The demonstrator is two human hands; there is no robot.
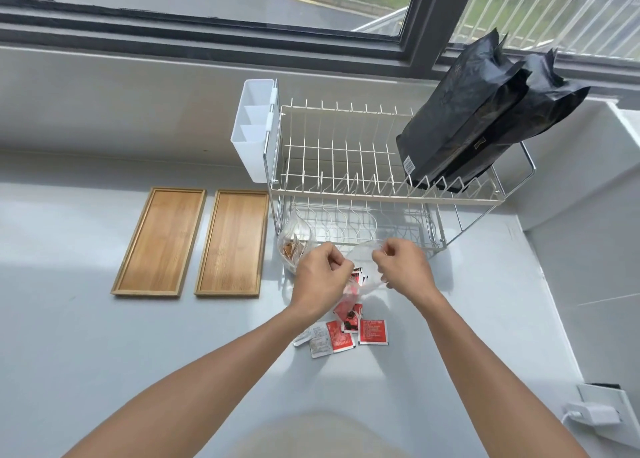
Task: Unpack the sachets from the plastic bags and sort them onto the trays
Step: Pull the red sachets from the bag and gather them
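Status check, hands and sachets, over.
Left hand and right hand both pinch the clear bag. Red sachets spilled on counter. Both wooden trays bare. Nothing blocking.

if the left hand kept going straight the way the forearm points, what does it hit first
Most likely the dish rack's lower tier, just beyond the left hand, which pinches the clear bag. Depth is unclear.

Your left hand (320,277) and right hand (403,270) each pinched the rim of a clear plastic bag (363,267) above the grey counter (104,336). Red sachets (372,331) lay scattered beneath it. A second bag (294,243) sat beside the wire rack (346,167). 2 wooden trays (161,241) lay side by side, left of the bags.
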